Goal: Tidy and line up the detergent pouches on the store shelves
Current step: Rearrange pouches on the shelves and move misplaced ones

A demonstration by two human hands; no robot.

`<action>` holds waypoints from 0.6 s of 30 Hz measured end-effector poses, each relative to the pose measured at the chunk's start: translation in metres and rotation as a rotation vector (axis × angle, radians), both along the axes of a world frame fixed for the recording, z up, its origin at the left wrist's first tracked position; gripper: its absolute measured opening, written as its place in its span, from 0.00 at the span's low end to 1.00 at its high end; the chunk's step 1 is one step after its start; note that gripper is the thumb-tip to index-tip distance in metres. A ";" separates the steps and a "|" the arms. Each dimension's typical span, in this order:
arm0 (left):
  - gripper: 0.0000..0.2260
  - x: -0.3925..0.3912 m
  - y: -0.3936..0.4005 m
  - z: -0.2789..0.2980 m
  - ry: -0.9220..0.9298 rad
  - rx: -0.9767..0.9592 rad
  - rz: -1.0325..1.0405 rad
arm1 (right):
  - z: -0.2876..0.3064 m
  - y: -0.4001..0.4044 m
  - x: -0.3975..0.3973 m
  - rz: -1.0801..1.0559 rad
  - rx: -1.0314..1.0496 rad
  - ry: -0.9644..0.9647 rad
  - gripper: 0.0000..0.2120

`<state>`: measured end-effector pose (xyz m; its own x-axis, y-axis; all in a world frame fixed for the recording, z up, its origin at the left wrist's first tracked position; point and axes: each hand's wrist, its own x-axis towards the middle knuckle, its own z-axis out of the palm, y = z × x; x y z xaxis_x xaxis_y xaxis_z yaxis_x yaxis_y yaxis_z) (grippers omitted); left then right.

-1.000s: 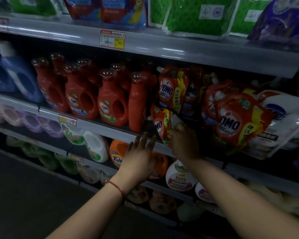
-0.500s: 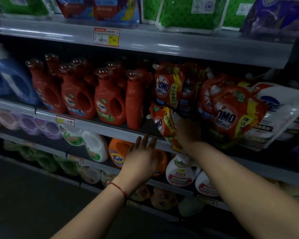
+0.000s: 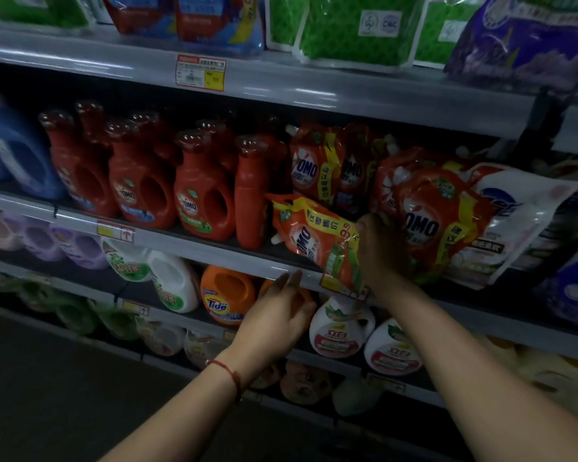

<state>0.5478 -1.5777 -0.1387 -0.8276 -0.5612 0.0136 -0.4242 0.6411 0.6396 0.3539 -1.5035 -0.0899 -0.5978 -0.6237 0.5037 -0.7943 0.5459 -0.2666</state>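
A small red OMO detergent pouch (image 3: 317,241) with a yellow band lies tilted at the front of the middle shelf (image 3: 187,246), its lower end hanging over the shelf edge. My right hand (image 3: 381,251) grips its right side. My left hand (image 3: 277,318) hovers below the shelf edge, fingers straight, holding nothing. Behind stand upright OMO pouches (image 3: 314,165), and a larger OMO pouch (image 3: 437,215) leans forward to the right of my right hand.
Red OMO bottles (image 3: 201,195) fill the middle shelf to the left, with a blue bottle (image 3: 10,155) beyond them. A white pouch (image 3: 514,221) leans at the right. Below are Tide (image 3: 226,296) and white bottles (image 3: 339,328). Green packs (image 3: 354,28) sit on the top shelf.
The small pouch has tipped from nearly upright to slanting leftward on the shelf. My right hand has moved up and right along it. My left hand has barely moved.
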 end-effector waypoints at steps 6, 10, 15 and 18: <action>0.25 -0.014 0.022 0.002 0.229 0.477 0.049 | 0.009 0.018 0.018 0.122 -0.088 -0.010 0.16; 0.19 -0.020 0.036 -0.001 0.307 0.918 0.124 | 0.019 0.024 0.027 0.158 -0.167 0.060 0.11; 0.25 -0.029 0.038 -0.010 0.449 1.454 0.240 | 0.029 0.035 0.036 0.188 -0.185 0.084 0.09; 0.33 -0.033 0.033 -0.011 0.482 1.565 0.243 | 0.035 0.044 0.041 0.203 -0.177 0.086 0.09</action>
